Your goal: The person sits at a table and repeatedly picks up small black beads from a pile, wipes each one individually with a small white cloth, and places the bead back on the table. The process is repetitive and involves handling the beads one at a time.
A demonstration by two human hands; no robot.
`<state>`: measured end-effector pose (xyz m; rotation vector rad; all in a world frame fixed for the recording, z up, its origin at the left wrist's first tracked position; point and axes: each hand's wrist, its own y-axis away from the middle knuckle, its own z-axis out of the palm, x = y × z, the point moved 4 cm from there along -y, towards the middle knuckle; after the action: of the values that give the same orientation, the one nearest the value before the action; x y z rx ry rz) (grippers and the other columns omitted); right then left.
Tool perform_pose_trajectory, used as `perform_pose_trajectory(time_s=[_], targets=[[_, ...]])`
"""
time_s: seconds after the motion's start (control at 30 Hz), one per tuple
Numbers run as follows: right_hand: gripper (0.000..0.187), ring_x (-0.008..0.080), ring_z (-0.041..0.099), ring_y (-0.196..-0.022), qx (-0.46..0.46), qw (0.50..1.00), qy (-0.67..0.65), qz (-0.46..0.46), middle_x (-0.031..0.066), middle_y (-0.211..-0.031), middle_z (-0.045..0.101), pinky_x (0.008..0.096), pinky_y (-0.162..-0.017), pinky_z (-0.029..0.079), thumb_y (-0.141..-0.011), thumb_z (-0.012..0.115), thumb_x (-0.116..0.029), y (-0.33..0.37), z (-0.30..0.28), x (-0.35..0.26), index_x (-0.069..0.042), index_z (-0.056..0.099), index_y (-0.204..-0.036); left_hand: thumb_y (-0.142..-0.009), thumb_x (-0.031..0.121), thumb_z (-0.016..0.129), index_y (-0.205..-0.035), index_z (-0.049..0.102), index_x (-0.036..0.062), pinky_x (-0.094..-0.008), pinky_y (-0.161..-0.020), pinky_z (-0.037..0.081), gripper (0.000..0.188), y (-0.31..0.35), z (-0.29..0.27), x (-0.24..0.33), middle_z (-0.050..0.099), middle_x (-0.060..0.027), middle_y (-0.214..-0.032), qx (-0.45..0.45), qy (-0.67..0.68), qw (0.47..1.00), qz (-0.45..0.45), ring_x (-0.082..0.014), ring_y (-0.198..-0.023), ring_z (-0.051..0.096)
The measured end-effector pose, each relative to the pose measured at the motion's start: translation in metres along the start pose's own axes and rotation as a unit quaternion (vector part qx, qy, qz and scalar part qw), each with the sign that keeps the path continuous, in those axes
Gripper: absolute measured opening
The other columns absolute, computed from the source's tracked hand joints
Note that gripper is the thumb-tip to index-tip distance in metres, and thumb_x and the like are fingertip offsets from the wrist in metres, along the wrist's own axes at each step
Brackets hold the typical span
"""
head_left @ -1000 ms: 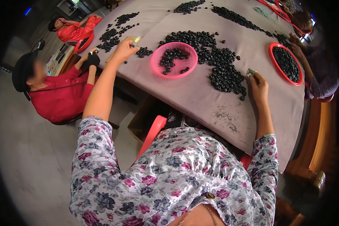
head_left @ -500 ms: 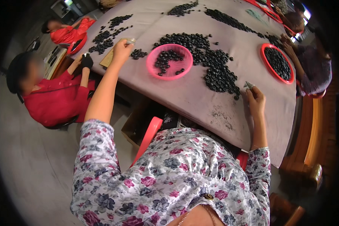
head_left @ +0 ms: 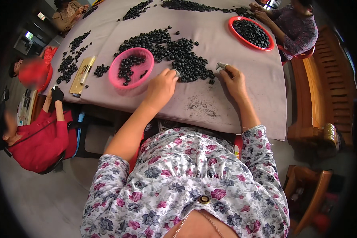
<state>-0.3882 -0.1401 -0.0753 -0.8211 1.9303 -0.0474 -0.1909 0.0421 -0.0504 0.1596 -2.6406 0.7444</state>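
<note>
Central pile of small black round pieces [head_left: 174, 49] lies on the grey-mauve tablecloth [head_left: 242, 99], spread from 11 to 1 o'clock of the person's hands, its near edge just within fingertip reach; probably heaped there so both hands can draw from it without stretching.

Left hand [head_left: 160, 85]: fingers curled, tips pinching a small pale item at the pile's near edge, touching or almost touching the black pieces. What the item is cannot be told at this size.

Right hand [head_left: 234, 77]: closed around a small grey metal tool [head_left: 221, 66], its tip pointing toward 11 o'clock, just beside the pile's right edge. Held like a working tool, ready at the pieces.

Pink round bowl [head_left: 131, 68] sits at 10 o'clock of the left hand, just beside the pile, holding a modest number of black pieces; judged a collecting dish, placed on the free-hand side.

Dark crumbs or dust [head_left: 200, 106] on the cloth between the hands, toward 6 o'clock.

Further out: red tray [head_left: 250, 33] full of black pieces at 1 o'clock before another seated person; a flat yellowish packet [head_left: 82, 74] at 9 o'clock; a person in red [head_left: 35, 141] at the left edge.
</note>
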Motion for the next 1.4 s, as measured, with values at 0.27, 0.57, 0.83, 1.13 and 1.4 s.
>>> perform_pose_trajectory(time_s=[0.27,0.57,0.83,1.13,1.4], targets=[[0.023,0.0163,0.059,-0.075,-0.022,0.999,0.02,-0.015,0.0126,-0.082,0.064,0.0293,-0.071,0.047,-0.085,0.064,-0.012,-0.001,0.0,-0.004,0.002,0.065,-0.102,-0.083,0.01,0.064,-0.089,0.057,0.0018,-0.0431,-0.068,0.047,0.012,0.005,0.013,-0.001,0.057,-0.0144,-0.09,-0.03,0.101,0.993,-0.046,-0.0358,-0.081,0.059],[0.025,0.0189,0.059,-0.073,-0.012,0.999,0.01,-0.034,0.0143,-0.085,0.065,0.0295,-0.07,0.046,-0.085,0.063,-0.013,0.0,-0.002,-0.005,0.002,0.065,-0.105,-0.085,0.008,0.063,-0.09,0.058,-0.0004,-0.0337,-0.062,0.045,0.01,0.017,0.007,0.01,0.056,-0.0113,-0.084,-0.012,0.132,0.99,-0.044,-0.0245,-0.069,0.057],[0.024,0.0184,0.058,-0.073,-0.027,0.999,0.021,-0.012,0.0141,-0.085,0.064,0.0296,-0.07,0.046,-0.084,0.063,-0.012,-0.001,-0.003,-0.001,0.003,0.065,-0.103,-0.079,0.02,0.072,-0.085,0.055,0.0028,-0.0377,-0.06,0.047,0.025,0.019,0.012,0.006,0.058,-0.0096,-0.08,-0.051,0.098,0.983,-0.145,-0.0268,-0.068,0.06],[0.022,0.0159,0.057,-0.072,-0.027,0.999,0.014,-0.016,0.0137,-0.082,0.063,0.0293,-0.069,0.046,-0.084,0.063,-0.012,0.0,-0.002,-0.002,0.004,0.065,-0.1,-0.075,0.02,0.075,-0.083,0.053,0.0045,-0.0379,-0.06,0.049,0.027,0.027,0.017,0.02,0.058,-0.0085,-0.078,-0.05,0.047,0.994,-0.088,-0.0257,-0.07,0.061],[0.022,0.0102,0.053,-0.067,-0.017,0.998,-0.053,-0.01,0.006,-0.081,0.065,0.025,-0.061,0.043,-0.086,0.064,-0.009,0.001,0.0,0.002,0.002,0.065,-0.105,-0.083,0.016,0.07,-0.084,0.06,0.0051,-0.028,-0.056,0.046,0.015,0.033,0.02,0.008,0.059,-0.0022,-0.075,-0.028,0.324,0.925,-0.197,-0.0136,-0.061,0.055]])
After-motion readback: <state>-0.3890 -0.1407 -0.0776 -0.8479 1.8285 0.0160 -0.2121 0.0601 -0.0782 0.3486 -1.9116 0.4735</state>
